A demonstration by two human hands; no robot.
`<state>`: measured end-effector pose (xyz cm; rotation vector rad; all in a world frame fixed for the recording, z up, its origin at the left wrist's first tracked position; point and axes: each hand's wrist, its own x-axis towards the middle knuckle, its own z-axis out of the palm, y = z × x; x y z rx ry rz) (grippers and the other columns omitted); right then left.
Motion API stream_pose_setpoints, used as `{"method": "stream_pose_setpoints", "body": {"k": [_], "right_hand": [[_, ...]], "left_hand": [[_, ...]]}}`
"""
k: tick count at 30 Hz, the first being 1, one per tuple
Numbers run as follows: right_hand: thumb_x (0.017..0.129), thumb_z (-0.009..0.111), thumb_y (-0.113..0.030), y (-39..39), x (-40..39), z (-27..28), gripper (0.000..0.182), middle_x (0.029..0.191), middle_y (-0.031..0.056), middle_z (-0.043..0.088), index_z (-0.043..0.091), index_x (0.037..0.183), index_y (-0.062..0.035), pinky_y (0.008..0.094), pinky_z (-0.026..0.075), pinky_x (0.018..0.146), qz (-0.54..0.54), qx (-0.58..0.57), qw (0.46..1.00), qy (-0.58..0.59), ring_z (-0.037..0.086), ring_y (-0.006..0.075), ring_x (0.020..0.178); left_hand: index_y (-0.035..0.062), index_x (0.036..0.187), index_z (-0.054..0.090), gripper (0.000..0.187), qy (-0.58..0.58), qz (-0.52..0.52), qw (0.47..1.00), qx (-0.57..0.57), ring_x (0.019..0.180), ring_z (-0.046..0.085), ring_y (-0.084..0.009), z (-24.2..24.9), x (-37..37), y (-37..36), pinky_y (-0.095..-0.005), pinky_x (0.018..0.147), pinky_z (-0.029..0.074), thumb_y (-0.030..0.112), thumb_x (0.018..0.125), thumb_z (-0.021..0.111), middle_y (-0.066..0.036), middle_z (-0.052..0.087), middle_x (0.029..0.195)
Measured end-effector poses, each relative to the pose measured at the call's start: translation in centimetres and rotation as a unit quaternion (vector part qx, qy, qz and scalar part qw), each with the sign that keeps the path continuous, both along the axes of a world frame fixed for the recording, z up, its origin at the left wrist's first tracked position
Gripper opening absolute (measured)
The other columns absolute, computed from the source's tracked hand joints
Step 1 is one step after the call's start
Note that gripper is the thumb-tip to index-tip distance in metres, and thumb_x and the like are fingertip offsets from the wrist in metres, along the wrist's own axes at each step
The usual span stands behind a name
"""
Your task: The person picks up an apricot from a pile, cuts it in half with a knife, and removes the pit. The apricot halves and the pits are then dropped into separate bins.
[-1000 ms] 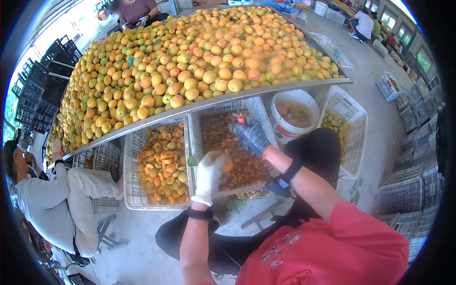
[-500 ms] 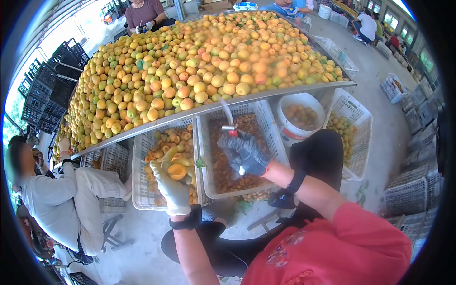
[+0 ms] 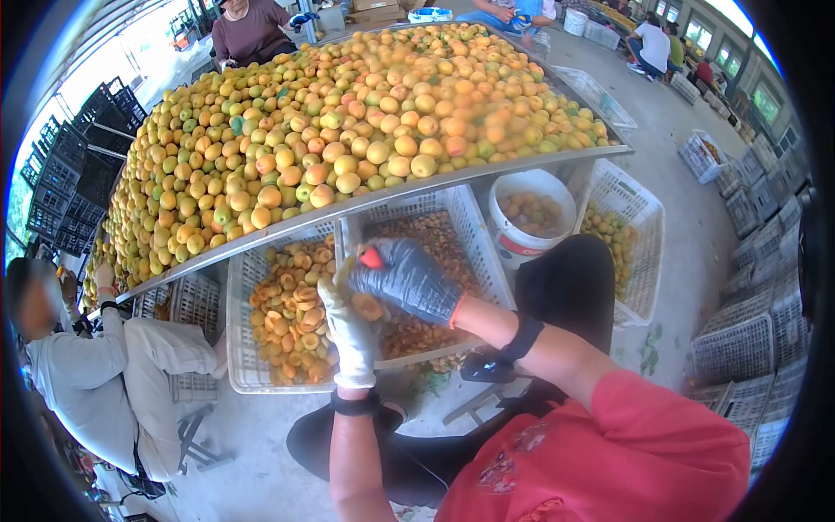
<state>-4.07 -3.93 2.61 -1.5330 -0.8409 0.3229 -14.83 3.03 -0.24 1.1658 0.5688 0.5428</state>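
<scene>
My left hand [image 3: 350,339], in a white glove, is closed around an apricot half [image 3: 367,305] whose cut side shows. My right hand [image 3: 410,280], in a grey glove, meets it from the right and grips a small tool with a red part [image 3: 371,257]. The tool's working end is hidden between the hands. Beneath and to the left, a white crate [image 3: 239,361] holds apricot halves [image 3: 296,313]. Below my right hand, a second white crate [image 3: 491,252] contains brown apricot stones [image 3: 430,235].
A sloping metal-edged table [image 3: 487,170] heaped with apricots [image 3: 348,122] spans the front. On the right stand a white bucket [image 3: 561,196] and a crate [image 3: 652,252] of fruit. A co-worker [image 3: 87,374] sits at left, another person [image 3: 250,35] behind the heap. Stacked crates [image 3: 739,348] line the right.
My right hand has moved left from over the stone crate to meet my left hand. My left hand has shifted slightly right, and its fingers have closed around the fruit.
</scene>
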Motion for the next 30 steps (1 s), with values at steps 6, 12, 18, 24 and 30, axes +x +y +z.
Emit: {"method": "stream_pose_setpoints", "body": {"k": [6,12,18,24,30], "right_hand": [[0.074,0.071,-0.033,-1.3,-1.0,-1.5,0.03,0.062,0.0186,0.061,0.067,0.074,-0.0041,0.0388,0.046,0.058,0.095,-0.133,0.986,0.018,0.062,0.0312,0.058],[0.078,0.067,-0.025,-1.6,-1.3,-3.2,0.022,0.068,0.0131,0.063,0.065,0.082,-0.0035,0.0351,0.044,0.062,0.107,-0.141,0.984,0.03,0.054,0.0176,0.059],[0.072,0.072,-0.027,-5.1,1.4,-5.8,0.028,0.074,0.0195,0.063,0.064,0.082,-0.0026,0.0415,0.047,0.066,0.039,-0.121,0.992,0.016,0.062,0.0355,0.07],[0.077,0.072,-0.035,-9.6,7.3,-8.9,0.034,0.081,0.0169,0.064,0.061,0.091,-0.0053,0.0423,0.047,0.07,-0.012,-0.233,0.972,-0.01,0.062,0.0368,0.077],[0.082,0.068,-0.04,-10.7,9.2,-10.0,0.039,0.088,0.0171,0.064,0.059,0.101,-0.0065,0.0425,0.047,0.072,-0.067,-0.182,0.98,0.046,0.063,0.034,0.08]], "left_hand": [[0.0014,0.136,0.044,0.072,-0.008,0.076,0.987,0.141,0.088,0.047,-0.0131,-2.0,0.5,0.1,-0.0261,0.08,0.042,0.06,0.097,0.028,-0.004,0.051,0.093],[-0.0012,0.134,0.045,0.065,-0.069,0.094,0.987,0.106,0.079,0.046,-0.0086,-1.9,0.8,-0.6,-0.0236,0.076,0.04,0.052,0.098,0.033,0.0,0.05,0.086],[-0.0029,0.116,0.057,0.046,0.148,0.195,0.868,0.433,0.091,0.058,-0.024,-1.5,-1.9,5.1,-0.0375,0.08,0.046,0.037,0.097,0.046,-0.014,0.062,0.096],[0.0019,0.117,0.059,0.039,0.293,0.206,0.794,0.492,0.095,0.058,-0.0328,-2.1,1.5,8.6,-0.0409,0.086,0.046,0.026,0.086,0.061,-0.019,0.059,0.108],[0.0026,0.112,0.059,0.033,0.142,0.056,0.837,0.525,0.091,0.06,-0.0348,0.4,17.5,4.1,-0.0397,0.081,0.047,0.02,0.084,0.062,-0.02,0.062,0.099]]}}
